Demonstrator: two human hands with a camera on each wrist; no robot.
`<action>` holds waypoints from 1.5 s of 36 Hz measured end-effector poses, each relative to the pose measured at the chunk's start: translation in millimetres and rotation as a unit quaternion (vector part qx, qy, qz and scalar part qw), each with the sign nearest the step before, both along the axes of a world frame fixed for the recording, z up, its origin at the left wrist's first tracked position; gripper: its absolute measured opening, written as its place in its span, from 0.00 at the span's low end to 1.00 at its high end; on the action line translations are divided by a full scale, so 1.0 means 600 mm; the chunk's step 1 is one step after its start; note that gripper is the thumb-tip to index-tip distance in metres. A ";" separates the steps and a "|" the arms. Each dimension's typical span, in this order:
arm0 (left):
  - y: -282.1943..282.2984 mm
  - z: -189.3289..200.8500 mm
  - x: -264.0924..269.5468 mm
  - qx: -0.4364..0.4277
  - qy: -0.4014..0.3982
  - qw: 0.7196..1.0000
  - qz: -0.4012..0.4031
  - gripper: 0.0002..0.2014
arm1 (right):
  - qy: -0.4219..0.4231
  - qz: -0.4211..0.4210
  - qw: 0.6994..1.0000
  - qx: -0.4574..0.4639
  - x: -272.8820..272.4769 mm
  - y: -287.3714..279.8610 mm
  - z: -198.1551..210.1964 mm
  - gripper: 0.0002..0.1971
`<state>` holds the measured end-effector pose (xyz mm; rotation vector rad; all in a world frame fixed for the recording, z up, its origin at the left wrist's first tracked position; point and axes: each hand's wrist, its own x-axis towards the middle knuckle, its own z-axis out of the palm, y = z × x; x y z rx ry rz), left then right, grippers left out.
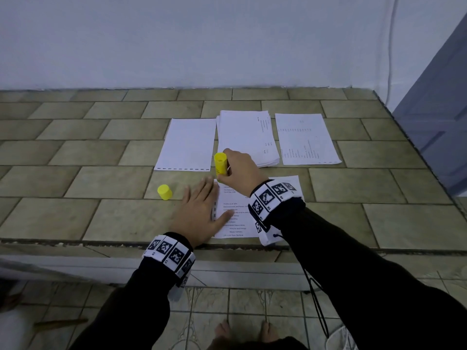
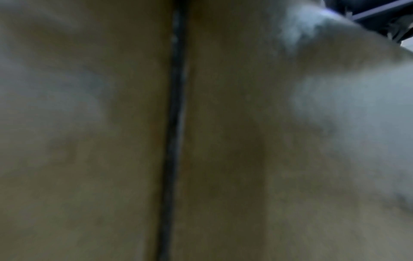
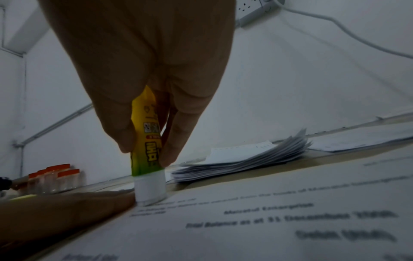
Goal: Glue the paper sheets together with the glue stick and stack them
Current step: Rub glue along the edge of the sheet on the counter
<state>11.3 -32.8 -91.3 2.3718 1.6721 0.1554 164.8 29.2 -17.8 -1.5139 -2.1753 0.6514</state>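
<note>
Right hand (image 1: 240,165) grips the uncapped glue stick (image 1: 220,164) upright, its white end set on the far left corner of the printed sheet (image 1: 237,218). Left hand (image 1: 199,213) lies flat, fingers straight, across that sheet's left edge, pinning it to the tiled counter (image 1: 101,183). Step in hand, as judged: applying glue at the corner. Next move calls for a steady stroke along the margin while the sheet is pinned, then a second sheet from the loose stack (image 1: 246,137) laid square on top. Yellow cap (image 1: 164,192) stands left of the hands. Right wrist view alone shows glue meeting paper; head view alone shows the layout; left wrist view shows only blurred tile.
</note>
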 end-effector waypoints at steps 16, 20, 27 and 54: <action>-0.001 -0.003 -0.006 -0.010 -0.001 1.000 -0.001 0.56 | 0.012 -0.121 0.993 -0.010 0.142 -0.029 -0.001 0.08; 0.000 -0.002 -0.005 -0.013 0.006 1.000 -0.001 0.56 | 0.013 -0.166 0.986 -0.014 0.197 -0.038 -0.002 0.11; -0.003 0.007 -0.001 -0.028 0.037 0.999 -0.001 0.54 | 0.022 -0.196 0.980 0.008 0.231 -0.050 -0.002 0.11; 0.002 -0.001 -0.002 -0.018 0.047 0.999 0.001 0.64 | 0.023 0.018 0.999 -0.028 0.060 -0.097 -0.001 0.07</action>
